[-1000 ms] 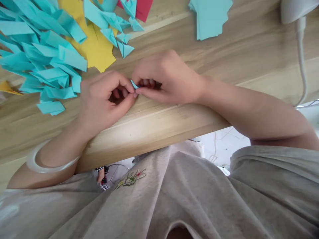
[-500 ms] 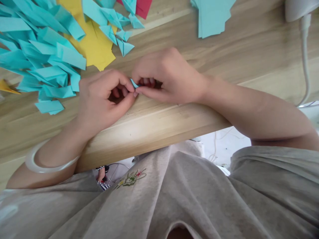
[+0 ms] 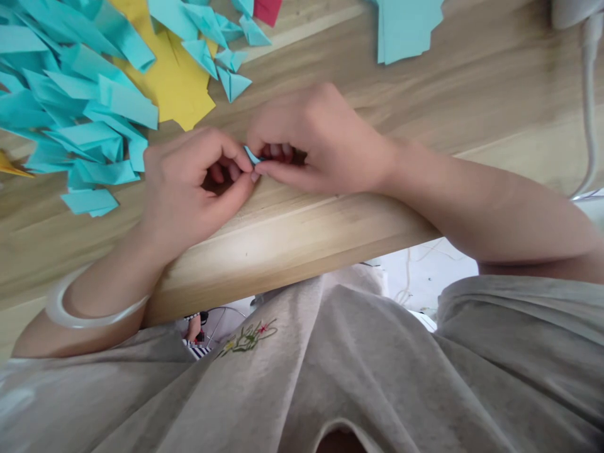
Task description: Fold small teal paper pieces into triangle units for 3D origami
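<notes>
My left hand and my right hand meet near the front edge of the wooden table. Both are curled, with thumb and fingertips pinched on one small folded turquoise paper piece. Only a corner of that piece shows between the fingers; the rest is hidden inside my hands. A pale bangle sits on my left wrist.
A heap of folded turquoise paper pieces lies at the left, over yellow sheets. A few folded triangles lie above my hands. A stack of turquoise sheets and a red sheet lie at the back. A white cable runs down the right.
My hands stay pinched on the paper piece and have hardly moved. The view has drifted a little, so the things on the table sit slightly higher in the picture.
</notes>
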`<state>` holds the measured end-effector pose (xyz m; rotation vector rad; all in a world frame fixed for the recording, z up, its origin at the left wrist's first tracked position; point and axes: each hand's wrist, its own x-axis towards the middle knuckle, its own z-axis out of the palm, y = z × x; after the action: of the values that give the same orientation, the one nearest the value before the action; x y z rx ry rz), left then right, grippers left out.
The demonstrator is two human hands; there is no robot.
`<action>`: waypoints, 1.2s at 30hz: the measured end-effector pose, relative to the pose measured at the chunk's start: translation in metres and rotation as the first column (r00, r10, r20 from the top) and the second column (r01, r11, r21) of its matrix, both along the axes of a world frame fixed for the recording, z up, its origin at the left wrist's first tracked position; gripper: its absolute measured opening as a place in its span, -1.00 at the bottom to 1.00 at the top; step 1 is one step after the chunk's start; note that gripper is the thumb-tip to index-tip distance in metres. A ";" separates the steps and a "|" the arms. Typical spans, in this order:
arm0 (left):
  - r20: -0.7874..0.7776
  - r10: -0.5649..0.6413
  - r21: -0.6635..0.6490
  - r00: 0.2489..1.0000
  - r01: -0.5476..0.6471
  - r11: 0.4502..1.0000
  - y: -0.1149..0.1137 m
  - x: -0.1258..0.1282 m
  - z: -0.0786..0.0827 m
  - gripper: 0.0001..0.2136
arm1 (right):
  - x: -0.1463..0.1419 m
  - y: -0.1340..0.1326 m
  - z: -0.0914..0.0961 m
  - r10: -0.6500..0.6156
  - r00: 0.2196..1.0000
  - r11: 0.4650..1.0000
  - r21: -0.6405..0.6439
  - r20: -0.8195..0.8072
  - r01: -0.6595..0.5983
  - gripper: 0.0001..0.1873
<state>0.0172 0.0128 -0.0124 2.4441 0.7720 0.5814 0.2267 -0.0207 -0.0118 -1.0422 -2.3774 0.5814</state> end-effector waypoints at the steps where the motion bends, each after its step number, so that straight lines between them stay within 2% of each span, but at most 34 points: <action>1: -0.004 0.005 -0.003 1.000 -0.005 1.000 0.000 0.000 0.000 -0.92 | 0.000 0.000 0.000 0.000 1.000 1.000 0.006 -0.005 0.000 -0.45; 4: -0.016 0.023 -0.014 1.000 -0.024 1.000 -0.001 0.001 0.000 -0.92 | 0.000 0.000 -0.002 -0.007 1.000 0.999 0.048 -0.028 0.008 -0.32; 9: -0.032 0.036 -0.032 0.999 -0.037 0.999 -0.001 0.000 -0.002 -0.92 | 0.002 -0.001 -0.004 -0.007 0.996 0.988 0.150 -0.089 0.020 -0.20; 13: -0.072 0.071 -0.096 0.995 -0.077 0.992 -0.001 -0.004 -0.002 -0.96 | 0.002 0.000 -0.004 0.005 0.993 0.987 0.159 -0.114 0.013 -0.13; 15: -0.073 0.068 -0.105 0.995 -0.076 0.992 -0.002 -0.004 -0.001 -0.95 | 0.001 0.000 -0.003 -0.017 0.996 0.992 0.127 -0.089 0.028 -0.15; 19: -0.033 0.024 -0.040 0.999 -0.025 0.999 -0.002 -0.002 0.001 -0.92 | -0.002 0.000 0.001 -0.050 0.998 0.995 0.086 -0.037 0.053 -0.23; 22: -0.025 -0.004 -0.026 1.000 0.003 1.000 -0.001 0.000 0.002 -0.91 | -0.002 0.000 0.000 -0.046 0.999 0.996 0.081 -0.026 0.048 -0.22; 26: 0.005 -0.030 -0.022 1.000 0.030 0.999 0.000 0.000 0.003 -0.91 | -0.001 -0.001 -0.003 -0.025 0.998 0.994 0.108 -0.059 0.032 -0.24; 31: -0.048 -0.006 -0.071 0.999 0.002 0.997 -0.002 -0.001 0.005 -0.91 | -0.001 0.000 -0.008 -0.014 0.992 0.990 0.138 -0.129 0.032 -0.34; 34: -0.034 -0.017 -0.058 0.999 0.015 0.998 -0.002 -0.001 0.004 -0.90 | -0.001 0.001 -0.009 -0.002 0.987 0.991 0.130 -0.160 0.024 -0.29; 36: -0.018 -0.022 -0.050 1.000 0.022 0.999 -0.002 0.000 0.004 -0.90 | 0.000 0.001 -0.009 0.007 0.987 0.995 0.097 -0.159 0.009 -0.34</action>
<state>0.0169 0.0113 -0.0089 2.4125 0.7572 0.5254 0.2264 -0.0199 -0.0209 -0.9198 -2.2424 0.5228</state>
